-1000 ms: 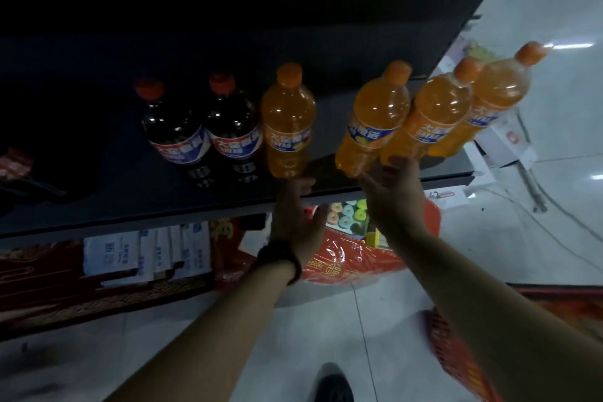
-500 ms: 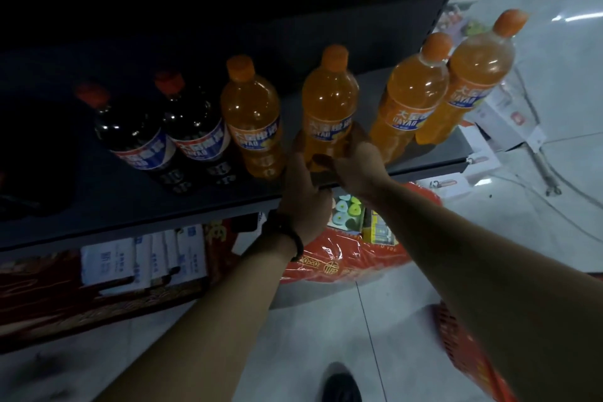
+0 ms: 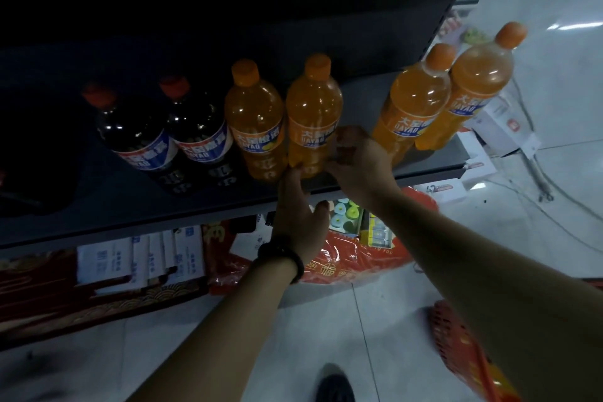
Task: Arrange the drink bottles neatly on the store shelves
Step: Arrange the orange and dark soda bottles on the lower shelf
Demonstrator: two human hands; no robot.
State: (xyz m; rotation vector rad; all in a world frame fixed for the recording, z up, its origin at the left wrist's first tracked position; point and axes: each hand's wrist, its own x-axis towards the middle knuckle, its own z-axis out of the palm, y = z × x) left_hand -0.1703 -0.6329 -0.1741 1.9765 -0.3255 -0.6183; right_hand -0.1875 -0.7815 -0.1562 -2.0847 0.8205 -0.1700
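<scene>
Orange bottle (image 3: 312,127) gripped by right hand (image 3: 360,161), left hand (image 3: 298,209) touching base

On the shelf (image 3: 195,206) the two dark bottles (image 3: 137,134), an orange bottle (image 3: 257,121) and the held orange bottle (image 3: 313,117) stand shoulder to shoulder, leaving no passage between them. Right of the held one a bare stretch of shelf opens up to the right-hand orange pair (image 3: 414,108); the right hand (image 3: 359,157) fills its front part. A bare strip runs along the shelf's front edge, crossed by the left hand (image 3: 297,209)
</scene>
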